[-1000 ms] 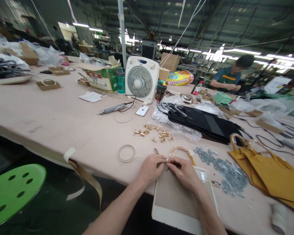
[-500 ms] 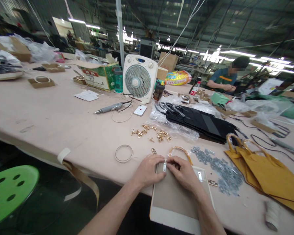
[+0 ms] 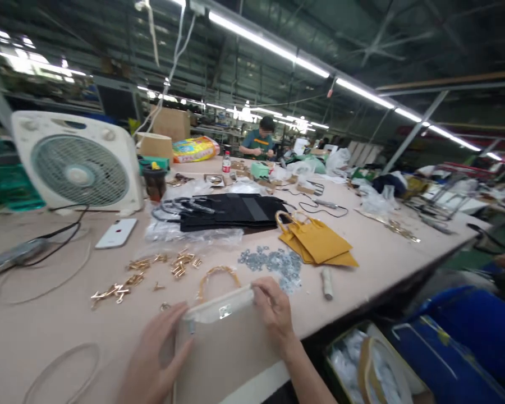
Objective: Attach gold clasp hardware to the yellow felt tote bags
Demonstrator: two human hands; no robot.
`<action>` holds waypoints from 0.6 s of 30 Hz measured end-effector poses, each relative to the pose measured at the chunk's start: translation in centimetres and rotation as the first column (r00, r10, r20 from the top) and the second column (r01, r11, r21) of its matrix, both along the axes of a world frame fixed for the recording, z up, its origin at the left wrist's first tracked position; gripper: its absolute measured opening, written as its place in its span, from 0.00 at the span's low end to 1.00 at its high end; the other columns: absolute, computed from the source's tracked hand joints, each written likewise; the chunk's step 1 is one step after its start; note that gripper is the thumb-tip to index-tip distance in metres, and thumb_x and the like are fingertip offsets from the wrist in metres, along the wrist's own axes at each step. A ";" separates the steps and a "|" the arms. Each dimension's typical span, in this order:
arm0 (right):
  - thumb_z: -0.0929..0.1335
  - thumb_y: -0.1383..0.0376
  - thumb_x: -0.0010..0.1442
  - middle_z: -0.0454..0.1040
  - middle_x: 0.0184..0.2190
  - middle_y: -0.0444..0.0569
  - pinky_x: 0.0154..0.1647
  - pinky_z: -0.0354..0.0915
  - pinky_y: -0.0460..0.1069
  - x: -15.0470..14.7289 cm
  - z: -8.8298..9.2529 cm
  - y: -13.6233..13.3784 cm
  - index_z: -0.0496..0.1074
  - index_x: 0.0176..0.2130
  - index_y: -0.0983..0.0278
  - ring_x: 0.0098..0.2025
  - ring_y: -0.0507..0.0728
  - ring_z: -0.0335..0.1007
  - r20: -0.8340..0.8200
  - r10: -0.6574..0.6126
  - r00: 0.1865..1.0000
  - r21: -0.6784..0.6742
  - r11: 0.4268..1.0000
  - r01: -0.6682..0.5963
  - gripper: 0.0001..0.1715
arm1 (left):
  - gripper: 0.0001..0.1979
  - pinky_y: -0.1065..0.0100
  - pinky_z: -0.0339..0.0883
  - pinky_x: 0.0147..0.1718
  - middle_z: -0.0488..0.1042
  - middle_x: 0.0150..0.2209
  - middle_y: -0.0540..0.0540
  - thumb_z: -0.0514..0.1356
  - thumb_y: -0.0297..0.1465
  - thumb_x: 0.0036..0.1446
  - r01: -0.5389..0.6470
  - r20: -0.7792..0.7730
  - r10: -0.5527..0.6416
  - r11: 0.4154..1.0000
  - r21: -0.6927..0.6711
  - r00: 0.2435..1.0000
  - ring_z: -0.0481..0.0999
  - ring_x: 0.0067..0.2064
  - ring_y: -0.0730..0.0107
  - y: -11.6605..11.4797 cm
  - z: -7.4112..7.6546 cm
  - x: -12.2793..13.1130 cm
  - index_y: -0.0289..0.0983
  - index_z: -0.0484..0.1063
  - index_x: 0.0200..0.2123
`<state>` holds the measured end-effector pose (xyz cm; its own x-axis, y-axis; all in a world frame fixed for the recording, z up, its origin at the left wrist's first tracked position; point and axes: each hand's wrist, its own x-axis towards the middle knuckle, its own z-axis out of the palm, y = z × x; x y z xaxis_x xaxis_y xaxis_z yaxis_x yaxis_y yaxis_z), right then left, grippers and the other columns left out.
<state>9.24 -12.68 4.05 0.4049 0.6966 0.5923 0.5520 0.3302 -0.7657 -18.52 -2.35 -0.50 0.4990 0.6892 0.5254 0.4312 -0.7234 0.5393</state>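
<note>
A grey-beige bag panel [image 3: 231, 350] with a pale top strip lies tilted at the table's near edge. My right hand [image 3: 273, 308] pinches its top right corner, thumb in front. Along the left edge, my left hand [image 3: 160, 353] grips the panel between thumb and fingers; motion blurs it a little. A small shiny metal plate [image 3: 224, 311] sits on the top strip, and a second metal plate [image 3: 191, 326] shows near the left thumb. Just beyond the panel arches a yellow-orange handle [image 3: 219, 270]; where its ends go is hidden.
Gold fittings [image 3: 180, 264] and grey metal plates [image 3: 273, 261] lie scattered ahead. Beyond are black bag pieces [image 3: 235, 212], yellow bags [image 3: 317, 238], a phone [image 3: 116, 233] and a fan [image 3: 79, 163]. A small cylinder [image 3: 327, 283] stands right. A co-worker [image 3: 258, 140] sits far back.
The view has swung right and nearer the table. My right hand has moved from beside the left metal plate to the panel's top right corner; my left hand has shifted to its left edge.
</note>
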 end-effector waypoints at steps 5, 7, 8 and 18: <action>0.66 0.50 0.68 0.80 0.44 0.54 0.45 0.71 0.54 9.8 -1.4 -4.2 0.77 0.48 0.64 0.43 0.60 0.74 -0.163 -0.466 0.870 -0.112 0.885 0.453 0.22 | 0.22 0.42 0.75 0.56 0.77 0.59 0.42 0.62 0.40 0.64 0.014 -0.011 -0.012 0.982 0.188 1.000 0.76 0.59 0.47 -1.0 0.9 0.5 0.46 0.70 0.60; 0.67 0.47 0.65 0.80 0.43 0.55 0.43 0.71 0.54 13.4 -2.0 -5.4 0.77 0.49 0.66 0.42 0.60 0.75 -0.194 -0.559 0.806 -0.148 0.829 0.539 0.27 | 0.20 0.43 0.77 0.55 0.78 0.57 0.42 0.62 0.36 0.65 0.059 -0.021 -0.055 0.969 0.238 0.998 0.76 0.58 0.49 -1.8 1.6 1.6 0.46 0.70 0.60; 0.68 0.46 0.64 0.80 0.43 0.56 0.44 0.71 0.54 14.9 -2.3 -5.9 0.77 0.49 0.66 0.42 0.61 0.75 -0.184 -0.586 0.789 -0.162 0.810 0.563 0.29 | 0.20 0.45 0.77 0.55 0.78 0.56 0.42 0.61 0.34 0.65 0.097 -0.030 -0.092 0.962 0.256 0.995 0.76 0.58 0.50 -2.1 1.9 2.4 0.47 0.70 0.60; 0.70 0.44 0.54 0.74 0.53 0.68 0.60 0.64 0.64 21.4 -4.4 -8.0 0.73 0.57 0.71 0.56 0.71 0.68 0.344 -0.646 0.681 -0.330 0.596 0.732 0.43 | 0.26 0.46 0.69 0.63 0.74 0.61 0.40 0.69 0.31 0.59 0.305 -0.216 -0.294 0.952 0.024 0.931 0.71 0.63 0.49 -4.2 4.3 12.1 0.41 0.70 0.60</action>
<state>30.67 -20.71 -0.38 0.7907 0.4360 0.4297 0.6113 -0.5253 -0.5919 -6.47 -6.54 3.76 0.7796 0.4634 0.4214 0.2877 -0.8625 0.4163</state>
